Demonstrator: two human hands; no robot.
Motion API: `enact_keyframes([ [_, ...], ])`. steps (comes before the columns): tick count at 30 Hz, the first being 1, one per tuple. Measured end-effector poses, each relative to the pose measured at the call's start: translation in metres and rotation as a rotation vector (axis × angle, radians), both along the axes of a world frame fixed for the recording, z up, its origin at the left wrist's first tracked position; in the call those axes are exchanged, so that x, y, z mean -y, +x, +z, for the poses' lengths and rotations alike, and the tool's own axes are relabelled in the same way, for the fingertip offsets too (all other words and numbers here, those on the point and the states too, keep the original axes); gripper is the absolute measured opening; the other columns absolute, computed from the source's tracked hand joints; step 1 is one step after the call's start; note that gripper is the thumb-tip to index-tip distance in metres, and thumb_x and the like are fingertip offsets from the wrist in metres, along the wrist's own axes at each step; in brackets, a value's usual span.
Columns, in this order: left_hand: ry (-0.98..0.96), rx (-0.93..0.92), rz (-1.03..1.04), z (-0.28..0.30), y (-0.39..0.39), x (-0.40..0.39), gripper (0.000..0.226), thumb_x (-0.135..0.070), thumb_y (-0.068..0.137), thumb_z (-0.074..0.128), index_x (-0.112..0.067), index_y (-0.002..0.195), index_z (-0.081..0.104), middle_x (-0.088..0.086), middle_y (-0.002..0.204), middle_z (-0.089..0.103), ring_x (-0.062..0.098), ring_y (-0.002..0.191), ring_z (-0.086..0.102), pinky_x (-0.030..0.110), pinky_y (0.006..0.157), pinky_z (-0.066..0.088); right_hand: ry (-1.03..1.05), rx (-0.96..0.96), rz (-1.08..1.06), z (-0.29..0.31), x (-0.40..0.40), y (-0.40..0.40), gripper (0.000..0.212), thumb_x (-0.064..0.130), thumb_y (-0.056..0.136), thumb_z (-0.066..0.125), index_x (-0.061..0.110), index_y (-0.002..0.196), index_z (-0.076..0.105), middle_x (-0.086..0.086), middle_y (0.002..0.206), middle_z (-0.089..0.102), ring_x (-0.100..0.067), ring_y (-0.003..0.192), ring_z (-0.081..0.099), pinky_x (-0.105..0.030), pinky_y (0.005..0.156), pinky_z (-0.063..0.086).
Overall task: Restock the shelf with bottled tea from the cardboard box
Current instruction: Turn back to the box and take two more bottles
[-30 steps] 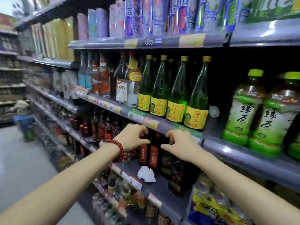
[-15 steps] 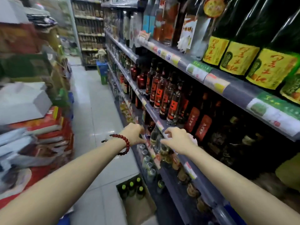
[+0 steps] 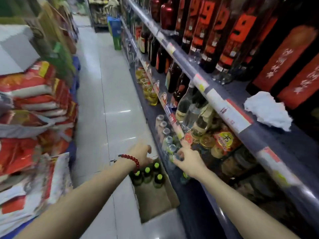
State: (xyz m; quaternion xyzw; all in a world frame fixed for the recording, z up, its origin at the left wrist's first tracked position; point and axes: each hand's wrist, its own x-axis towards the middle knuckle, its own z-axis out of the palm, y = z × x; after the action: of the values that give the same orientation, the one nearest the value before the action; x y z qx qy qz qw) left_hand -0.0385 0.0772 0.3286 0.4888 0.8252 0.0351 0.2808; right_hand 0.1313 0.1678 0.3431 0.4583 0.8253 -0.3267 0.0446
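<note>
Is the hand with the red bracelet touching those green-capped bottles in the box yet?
Cannot tell. In the head view the left hand overlaps the bottles; depth unclear.

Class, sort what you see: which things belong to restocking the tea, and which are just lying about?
Job:
cardboard box
green-capped tea bottles
left hand
right hand

Lying about:
crumpled white cloth
red sacks
blue bin
</note>
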Motion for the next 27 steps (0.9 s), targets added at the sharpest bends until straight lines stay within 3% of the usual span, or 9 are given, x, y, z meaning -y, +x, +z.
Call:
enact_keyframes([
  [2,-0.013,0.005,0.025,-0.064,-0.010,0.004,0.045,-0.033,0.086,0.063,-0.012,0.125,0.055,0.008,0.127,0.058,0.025,0.116,0.055,0.034,0.099,0.047,-0.038,0.019,0.010,-0.065,-0.001,-0.005,0.031,0.032,0.087,0.064,0.012,0.110,0.059,-0.009,0.108,0.061,-0.027,0.103,0.059,-0.032,0.079,0.048],
  [4,-0.022,-0.010,0.022,-0.127,-0.021,0.006,0.045,-0.033,0.087,0.062,-0.012,0.126,0.055,0.007,0.126,0.060,0.024,0.117,0.054,0.033,0.099,0.047,-0.063,0.019,0.027,-0.132,-0.002,-0.012,0.039,0.034,0.088,0.064,0.012,0.119,0.058,-0.008,0.113,0.063,-0.025,0.104,0.060,-0.035,0.085,0.050],
  [8,-0.055,-0.046,0.043,-0.242,-0.040,0.007,0.043,-0.032,0.085,0.062,-0.010,0.121,0.055,0.010,0.121,0.061,0.027,0.113,0.055,0.036,0.094,0.049,-0.082,-0.004,0.047,-0.255,-0.004,-0.024,0.040,0.032,0.089,0.061,0.012,0.123,0.058,-0.008,0.113,0.066,-0.023,0.106,0.060,-0.030,0.084,0.049],
  [14,0.023,0.016,0.131,-0.375,-0.061,0.005,0.059,-0.028,0.082,0.067,-0.018,0.135,0.045,0.007,0.134,0.050,0.024,0.124,0.048,0.032,0.103,0.041,-0.064,-0.056,0.044,-0.399,-0.014,-0.042,0.062,0.028,0.089,0.064,0.015,0.144,0.039,-0.004,0.144,0.048,-0.022,0.134,0.043,-0.031,0.107,0.037],
  [16,0.084,0.030,0.152,-0.404,-0.066,0.004,0.058,-0.027,0.082,0.067,-0.020,0.135,0.046,0.004,0.136,0.049,0.022,0.125,0.047,0.031,0.106,0.039,-0.047,-0.057,0.031,-0.432,-0.018,-0.049,0.071,0.026,0.089,0.064,0.015,0.149,0.028,-0.003,0.152,0.038,-0.022,0.142,0.032,-0.032,0.113,0.029],
  [18,0.174,0.034,0.182,-0.425,-0.069,0.002,0.055,-0.027,0.082,0.067,-0.021,0.134,0.049,0.001,0.135,0.054,0.019,0.124,0.049,0.028,0.106,0.039,-0.026,-0.052,0.007,-0.456,-0.023,-0.054,0.068,0.028,0.090,0.063,0.014,0.148,0.029,-0.003,0.152,0.038,-0.022,0.142,0.032,-0.034,0.113,0.030],
  [22,0.368,0.142,0.357,-0.451,-0.070,0.003,0.045,-0.020,0.078,0.072,-0.021,0.122,0.061,0.001,0.121,0.065,0.020,0.115,0.057,0.028,0.101,0.043,0.062,-0.130,-0.056,-0.481,-0.025,-0.056,0.037,0.028,0.092,0.059,0.016,0.125,0.050,-0.005,0.128,0.057,-0.025,0.121,0.050,-0.036,0.095,0.044],
  [27,0.436,0.199,0.408,-0.465,-0.071,0.003,0.041,-0.024,0.077,0.074,-0.019,0.116,0.063,0.001,0.114,0.066,0.016,0.106,0.058,0.026,0.094,0.044,0.080,-0.300,-0.045,-0.494,-0.024,-0.054,0.034,0.028,0.087,0.067,0.017,0.118,0.059,0.003,0.113,0.064,-0.008,0.101,0.050,-0.021,0.076,0.033],
])
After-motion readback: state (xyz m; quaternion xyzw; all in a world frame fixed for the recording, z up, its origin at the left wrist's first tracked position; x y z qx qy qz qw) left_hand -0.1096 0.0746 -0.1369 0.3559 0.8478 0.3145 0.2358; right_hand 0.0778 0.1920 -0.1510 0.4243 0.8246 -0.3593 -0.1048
